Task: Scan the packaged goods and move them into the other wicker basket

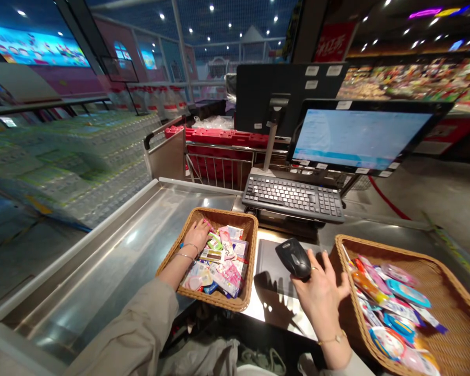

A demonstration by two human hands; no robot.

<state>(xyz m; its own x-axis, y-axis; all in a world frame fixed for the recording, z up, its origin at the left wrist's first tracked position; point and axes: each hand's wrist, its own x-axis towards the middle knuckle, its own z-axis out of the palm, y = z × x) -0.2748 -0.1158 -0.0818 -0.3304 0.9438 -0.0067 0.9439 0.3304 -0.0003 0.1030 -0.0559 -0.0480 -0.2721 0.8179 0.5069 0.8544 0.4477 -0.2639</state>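
My left hand point(197, 236) reaches into the left wicker basket point(254, 245), its fingers bent together around the edge of a pink packet point(208, 224); the fingertips are partly hidden. Small packaged goods point(227, 277) in pink, white, green and blue lie heaped beside it. Over the counter, my right hand point(321, 287) has its fingers spread apart. Between its thumb and forefinger is the near end of a black device point(293, 257), which looks like a barcode scanner; whether they touch, I cannot tell. Shadows of hand and device fall on the metal plate point(268, 256) beneath.
The right wicker basket point(454, 277) holds several colourful packets point(395, 308). Behind the counter stand a keyboard point(293, 196), a lit monitor point(360, 136) and a dark second screen point(274, 99). The steel counter's raised rim point(82, 240) runs along the left. A trolley point(219, 162) stands beyond.
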